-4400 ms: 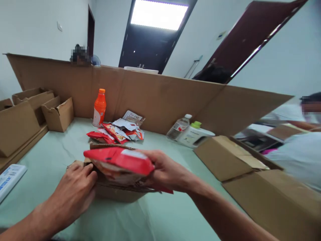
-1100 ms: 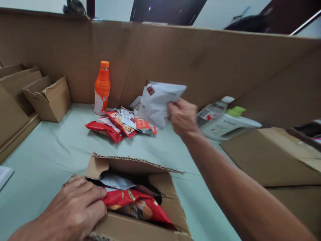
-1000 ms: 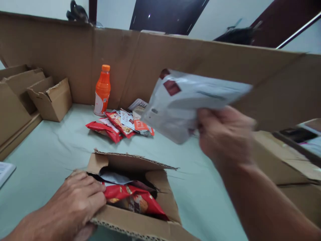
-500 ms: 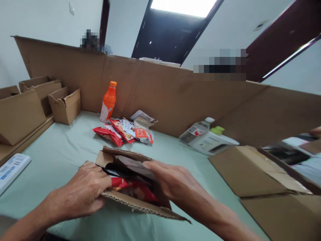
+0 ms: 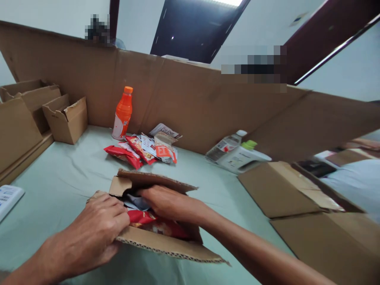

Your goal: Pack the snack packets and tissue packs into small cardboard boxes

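Note:
A small open cardboard box [image 5: 169, 249] stands tilted in front of me, flaps spread. My left hand [image 5: 101, 225] is closed on its left edge, fingers curled over the rim. My right hand [image 5: 166, 202] reaches into the box from the right, closed on a pale grey packet [image 5: 138, 202]; its fingertips are partly hidden inside. In front of that packet lies a red snack packet [image 5: 160, 227], also in the box. Beyond the box, a pile of red and white snack packets [image 5: 142, 150] lies on the green cloth [image 5: 74, 166].
An orange drink bottle [image 5: 122, 113] stands behind the pile. Cardboard boxes [image 5: 67, 122] line the left, near a white device [image 5: 10, 200]. A clear bottle [image 5: 225, 146] and white jug [image 5: 247, 158] lean at the back right, beside larger boxes [image 5: 276, 194]. A cardboard wall [image 5: 184, 103] runs behind.
My right hand has moved left and down into the box with the pale packet. My left hand keeps its hold on the box edge. The view has shifted slightly.

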The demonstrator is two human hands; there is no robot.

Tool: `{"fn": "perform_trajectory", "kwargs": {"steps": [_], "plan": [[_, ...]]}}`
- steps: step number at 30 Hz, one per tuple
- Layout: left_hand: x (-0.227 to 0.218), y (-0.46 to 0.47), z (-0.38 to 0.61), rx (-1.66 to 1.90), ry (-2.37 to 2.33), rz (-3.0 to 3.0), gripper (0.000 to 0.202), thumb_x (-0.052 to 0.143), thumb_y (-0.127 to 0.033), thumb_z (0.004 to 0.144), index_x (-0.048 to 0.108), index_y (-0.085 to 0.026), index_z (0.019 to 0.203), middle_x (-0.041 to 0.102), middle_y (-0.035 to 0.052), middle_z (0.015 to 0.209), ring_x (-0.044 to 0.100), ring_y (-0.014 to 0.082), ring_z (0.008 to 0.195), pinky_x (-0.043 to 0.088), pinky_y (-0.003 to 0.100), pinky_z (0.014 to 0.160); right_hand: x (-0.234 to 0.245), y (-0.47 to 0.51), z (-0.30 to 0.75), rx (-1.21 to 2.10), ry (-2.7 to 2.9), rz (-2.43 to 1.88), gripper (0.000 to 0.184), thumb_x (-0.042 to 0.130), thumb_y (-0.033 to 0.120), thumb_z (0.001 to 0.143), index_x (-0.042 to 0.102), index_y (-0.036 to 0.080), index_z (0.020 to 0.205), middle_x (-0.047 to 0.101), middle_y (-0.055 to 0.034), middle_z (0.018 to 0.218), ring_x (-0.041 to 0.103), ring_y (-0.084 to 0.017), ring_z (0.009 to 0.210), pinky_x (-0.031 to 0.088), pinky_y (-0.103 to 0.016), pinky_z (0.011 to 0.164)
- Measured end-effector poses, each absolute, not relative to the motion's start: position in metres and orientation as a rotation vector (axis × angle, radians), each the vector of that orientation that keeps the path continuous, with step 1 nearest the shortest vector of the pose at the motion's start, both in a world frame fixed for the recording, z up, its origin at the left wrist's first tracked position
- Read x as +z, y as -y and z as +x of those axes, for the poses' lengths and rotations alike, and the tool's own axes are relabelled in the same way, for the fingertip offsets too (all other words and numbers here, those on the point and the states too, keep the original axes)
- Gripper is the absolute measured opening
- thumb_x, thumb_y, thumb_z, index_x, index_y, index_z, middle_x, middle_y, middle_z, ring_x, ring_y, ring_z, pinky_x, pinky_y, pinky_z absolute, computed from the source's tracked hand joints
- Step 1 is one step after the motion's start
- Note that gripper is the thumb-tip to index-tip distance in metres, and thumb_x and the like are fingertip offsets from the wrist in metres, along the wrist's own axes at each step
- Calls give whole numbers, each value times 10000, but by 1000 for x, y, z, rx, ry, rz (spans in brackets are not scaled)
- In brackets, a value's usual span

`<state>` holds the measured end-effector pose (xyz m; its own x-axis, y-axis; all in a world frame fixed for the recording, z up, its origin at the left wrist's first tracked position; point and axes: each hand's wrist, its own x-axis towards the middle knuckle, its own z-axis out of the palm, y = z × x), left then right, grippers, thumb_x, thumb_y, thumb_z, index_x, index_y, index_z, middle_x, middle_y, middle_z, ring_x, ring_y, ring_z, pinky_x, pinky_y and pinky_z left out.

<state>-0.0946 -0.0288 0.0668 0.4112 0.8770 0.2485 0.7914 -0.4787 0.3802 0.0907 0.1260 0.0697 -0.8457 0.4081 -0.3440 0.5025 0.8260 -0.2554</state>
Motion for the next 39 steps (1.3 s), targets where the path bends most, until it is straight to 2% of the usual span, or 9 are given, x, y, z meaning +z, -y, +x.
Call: {"fn": "perform_trajectory", "kwargs": {"steps": [3, 6, 10, 16, 21, 24, 29, 34, 39], "plan": [[65, 41, -105, 833, -1505, 2550, 293, 546, -43, 851, 609, -207, 1085, 642, 89, 1316, 581, 280, 1244, 458, 449, 1040, 82, -118, 125, -574, -3060, 758, 386, 474, 117, 952, 683, 189, 1269, 753, -94, 1235, 724, -227, 1092, 568, -332, 908], [59, 51, -117, 1071, -1745, 2448, 315, 529, -150, 972, 555, -232, 1275, 465, 104, 1521, 500, 244, 1372, 454, 394, 1107, 89, -114, 156, -436, -3525, 965, 287, 465, 190, 1008, 715, 212, 1147, 760, -79, 1209, 723, -207, 1084, 580, -346, 935], [43, 51, -116, 1296, -1941, 2230, 384, 591, -274, 980, 514, -224, 1353, 534, 104, 1465, 552, 232, 1347, 477, 357, 1126, 79, -123, 169, -94, -3607, 1197, 235, 550, 256, 961, 736, 218, 1100, 691, -120, 1341, 649, -295, 1223, 531, -489, 1023], [25, 43, -92, 1286, -1909, 2239, 420, 512, -291, 1022, 437, -228, 1431, 717, 61, 1256, 715, 178, 1137, 569, 265, 1013, 53, -142, 160, -511, -3348, 1261, 293, 470, 260, 950, 753, 221, 1018, 804, -56, 928, 753, -228, 806, 584, -344, 751], [28, 38, -93, 1227, -1910, 2305, 407, 481, -335, 1058, 425, -228, 1447, 742, 55, 1156, 739, 174, 1042, 593, 267, 970, 72, -133, 163, -802, -3253, 1213, 381, 413, 382, 1007, 760, 224, 1000, 801, -52, 978, 747, -232, 875, 572, -343, 788], [28, 31, -92, 1247, -1978, 2290, 403, 484, -313, 1054, 434, -222, 1444, 684, 95, 1238, 697, 212, 1138, 594, 331, 993, 83, -124, 174, -980, -3193, 1091, 539, 313, 511, 1057, 766, 222, 1103, 781, -78, 1143, 733, -246, 1032, 582, -367, 871], [21, 23, -86, 1256, -2092, 2277, 346, 457, -239, 1045, 506, -228, 1388, 381, 171, 1570, 478, 314, 1412, 548, 503, 1062, 55, -103, 194, -608, -3301, 830, 602, 443, 603, 1014, 582, 210, 1450, 545, -129, 1525, 521, -305, 1396, 464, -508, 1124], [14, 22, -94, 1076, -1843, 2425, 314, 407, -201, 1056, 558, -254, 1326, 581, 80, 1458, 424, 260, 1470, 496, 466, 1144, 23, -89, 203, -248, -3397, 670, 808, 510, 684, 947, 352, 231, 1597, 335, -165, 1656, 297, -361, 1528, 334, -661, 1174], [12, 30, -110, 877, -1741, 2474, 456, 430, -327, 1060, 425, -256, 1511, 442, 63, 1605, 299, 283, 1545, 441, 484, 1178, 22, -110, 206, -391, -3299, 622, 845, 599, 694, 890, 333, 328, 1603, 264, -128, 1689, 165, -422, 1556, 251, -751, 1157]]}}
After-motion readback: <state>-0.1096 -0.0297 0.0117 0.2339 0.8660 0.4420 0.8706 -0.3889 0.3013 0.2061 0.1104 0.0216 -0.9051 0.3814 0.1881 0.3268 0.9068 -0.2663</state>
